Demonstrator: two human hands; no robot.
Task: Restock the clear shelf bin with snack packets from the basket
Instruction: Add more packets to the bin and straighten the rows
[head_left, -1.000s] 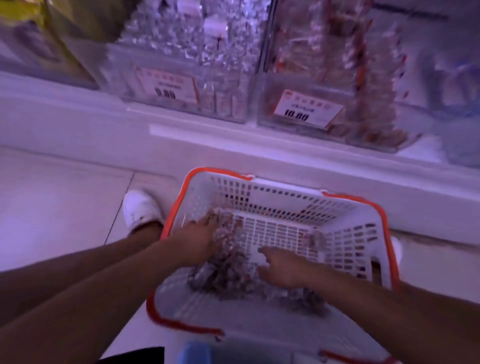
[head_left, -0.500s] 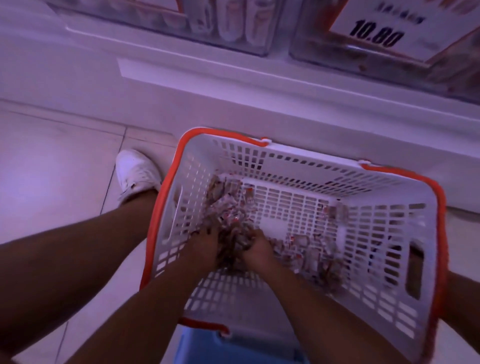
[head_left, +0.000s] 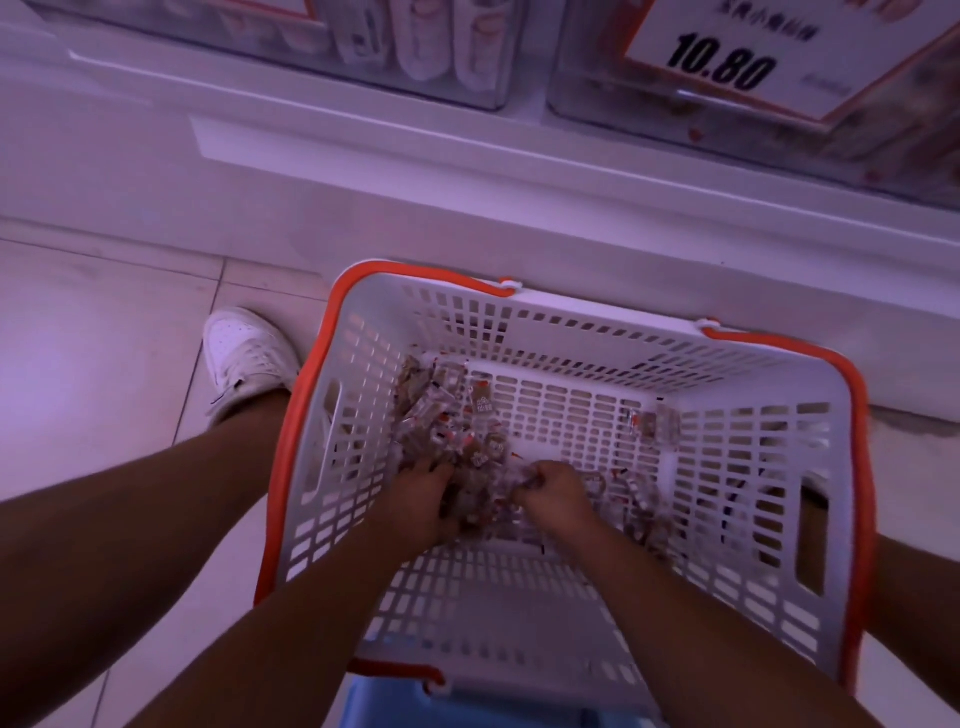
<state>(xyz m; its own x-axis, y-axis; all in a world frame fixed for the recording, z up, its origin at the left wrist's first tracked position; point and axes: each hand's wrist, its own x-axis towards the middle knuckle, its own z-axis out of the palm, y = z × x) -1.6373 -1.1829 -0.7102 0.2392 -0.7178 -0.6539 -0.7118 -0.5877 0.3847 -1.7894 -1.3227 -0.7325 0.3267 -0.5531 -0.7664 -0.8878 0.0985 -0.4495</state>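
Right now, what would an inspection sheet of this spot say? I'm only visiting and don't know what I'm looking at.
Surface: pale tiled floor below a white shelf ledge.
Job's things: white basket with orange rim on the floor; snack packets heaped at its left, a few loose at its right; clear shelf bin above, with a 10.80 price tag.
Clutter: blue object under the basket's near edge, kind unclear.
Hands: left hand and right hand both in the heap, fingers curled round packets.
Cables: nothing seen.
Surroundings: second clear bin to the left; white shoe beside the basket.
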